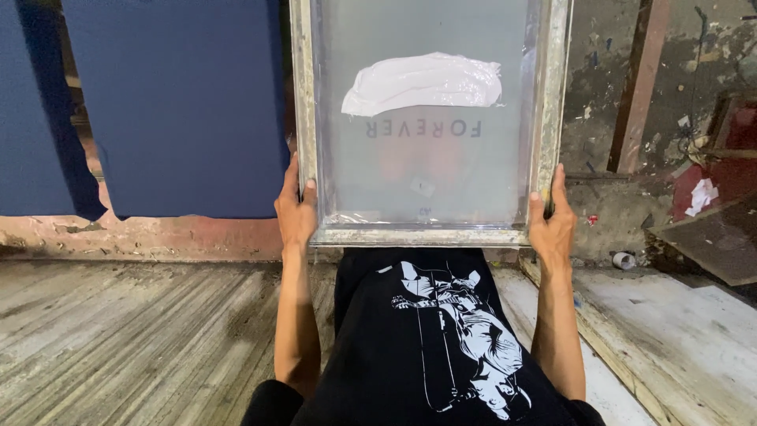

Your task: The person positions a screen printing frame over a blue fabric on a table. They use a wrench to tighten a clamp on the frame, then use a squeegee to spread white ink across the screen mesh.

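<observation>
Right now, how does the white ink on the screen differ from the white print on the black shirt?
The white ink is a thick, glossy, shapeless smear on the mesh of the screen frame; the white print is flat, with fine detail, forming a picture on the black shirt. The ink sits high, between the left hand and right hand; the print lies below them. Both are white.

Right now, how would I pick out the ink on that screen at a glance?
Start at the metal-framed printing screen that the left hand and right hand grip by its lower corners. On the grey mesh, in the upper half, lies the ink: a glossy white smear above mirrored lettering, the only wet, shiny patch there.
</observation>
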